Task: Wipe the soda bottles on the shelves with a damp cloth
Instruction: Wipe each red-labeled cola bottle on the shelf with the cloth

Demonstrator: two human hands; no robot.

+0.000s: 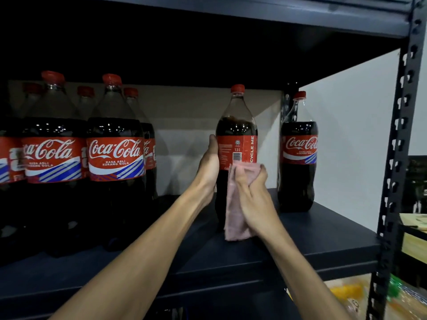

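Fingers of the left hand (209, 162) lie hidden behind the gripped bottle (236, 132); the leftmost bottle (5, 153) is cut off.

Centre clear plastic cola bottle (236, 135): dark brown-black liquid, red cap, red label, white print, white barcode patch.
Soft pink cloth (235, 218) against centre bottle: plain pale pink.
Single cola bottle (299, 158) right of centre bottle: red cap, red label, white script, white wave, blue-and-white diagonal stripes.
Row of cola bottles (115, 158) left of centre bottle: same red, white and blue-striped labels.
Metal shelf board (312, 239) under centre bottle: matt dark blue-grey.
Painted wall (346, 135) behind: white.
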